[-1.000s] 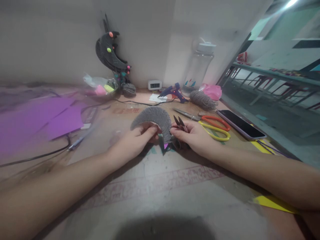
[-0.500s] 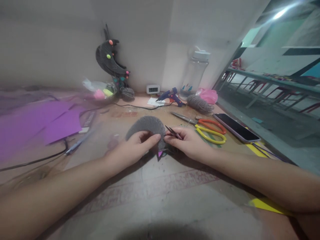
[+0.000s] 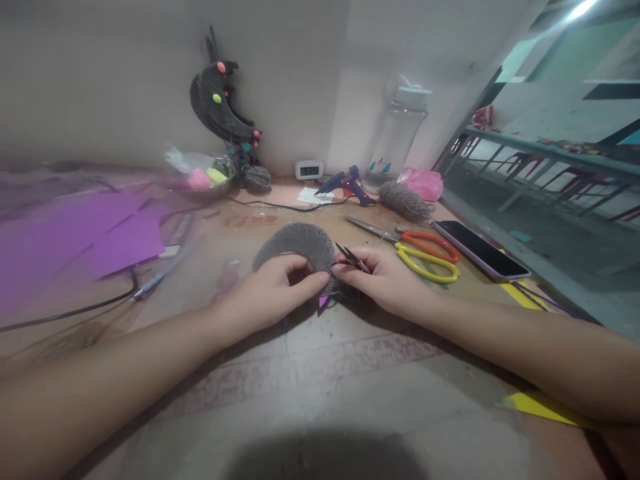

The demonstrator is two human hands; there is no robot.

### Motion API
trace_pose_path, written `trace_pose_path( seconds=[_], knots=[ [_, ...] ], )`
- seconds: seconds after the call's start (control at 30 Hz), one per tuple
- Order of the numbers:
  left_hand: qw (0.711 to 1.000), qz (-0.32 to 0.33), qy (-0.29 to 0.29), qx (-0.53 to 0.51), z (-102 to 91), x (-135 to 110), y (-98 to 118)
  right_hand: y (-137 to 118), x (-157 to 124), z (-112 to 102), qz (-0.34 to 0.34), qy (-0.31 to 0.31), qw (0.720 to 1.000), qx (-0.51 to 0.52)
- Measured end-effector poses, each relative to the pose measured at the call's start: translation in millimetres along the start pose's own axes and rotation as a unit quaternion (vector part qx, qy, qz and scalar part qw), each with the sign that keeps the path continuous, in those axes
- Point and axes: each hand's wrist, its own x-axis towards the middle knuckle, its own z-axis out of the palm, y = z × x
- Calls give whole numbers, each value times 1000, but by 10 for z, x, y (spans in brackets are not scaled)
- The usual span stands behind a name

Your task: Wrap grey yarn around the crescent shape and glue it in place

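Observation:
My left hand is closed on a crescent wrapped in grey yarn, with the thumb pressing near its right end. A bit of purple shows at the crescent's lower tip. My right hand meets that same end from the right, its thumb and finger pinched together. Small dark thread snips are held in this right hand, with the pointed blades angled up and left. What the right fingertips pinch at the yarn is too small to make out.
Large scissors and a phone lie to the right. Behind are a blue glue gun, grey yarn, a bottle and a small clock. Purple sheets and a pen lie left. A dark crescent leans against the wall.
The view has shifted slightly. Both hands keep their hold, the left on the crescent and the right on the snips, with hardly any movement between them.

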Motion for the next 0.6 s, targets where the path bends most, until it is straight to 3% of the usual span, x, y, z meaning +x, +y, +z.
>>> trace_pose_path(
  seconds=[0.1,0.23,0.43,0.6],
  knots=[
    [998,44,24,22,-14,10,10,-7,3,-10,-8,8,1000,-14],
    [998,21,-7,-54,-19,5,16,8,2,-27,-15,11,1000,6],
    [994,95,23,44,-35,18,47,8,5,-12,-11,6,999,38],
    [995,10,0,-100,-35,5,30,-7,5,0,-17,7,998,52]
  ],
)
